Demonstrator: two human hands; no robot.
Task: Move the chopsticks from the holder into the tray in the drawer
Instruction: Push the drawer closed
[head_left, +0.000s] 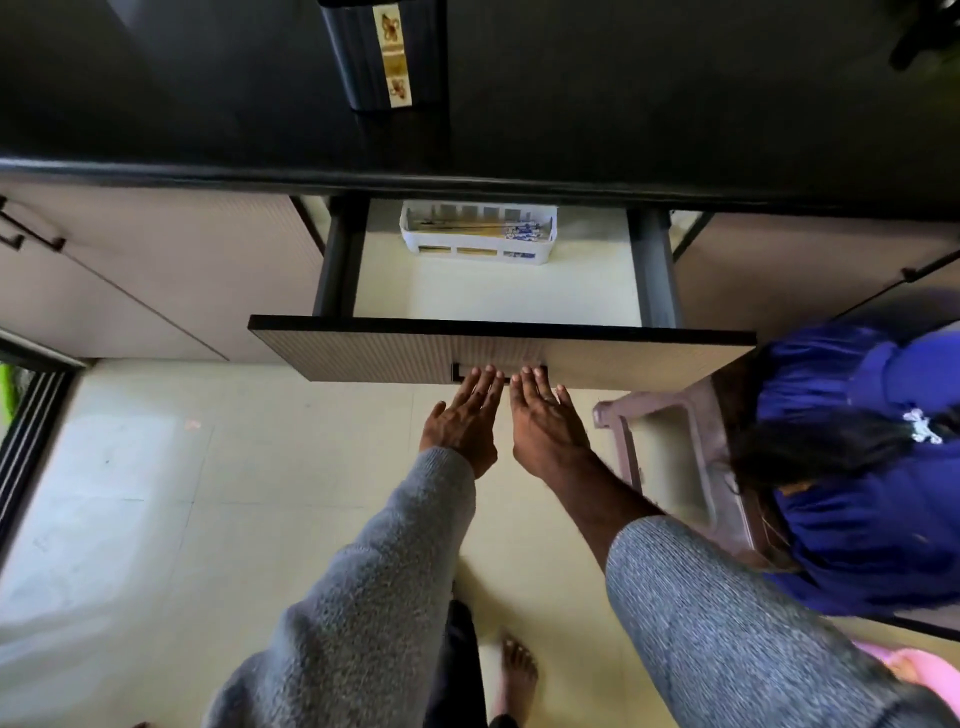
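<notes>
My left hand (464, 419) comes out of a fuzzy, light grey knitted sleeve (363, 582) that covers the arm right down to the wrist. My right hand (545, 422) has its sleeve of the same grey wool, finely ribbed and speckled (727, 634), pushed up so that the forearm is bare. Below, I can see my one bare foot (517, 675) beside a dark trouser leg (460, 654).

Daylight's pouring in from the left of your frame, glaring off the floor (104, 493) at lower left. The counter (675, 104) up top sits dark. Your wide lens bends the edges, and the sleeves (363, 597) look soft.
</notes>
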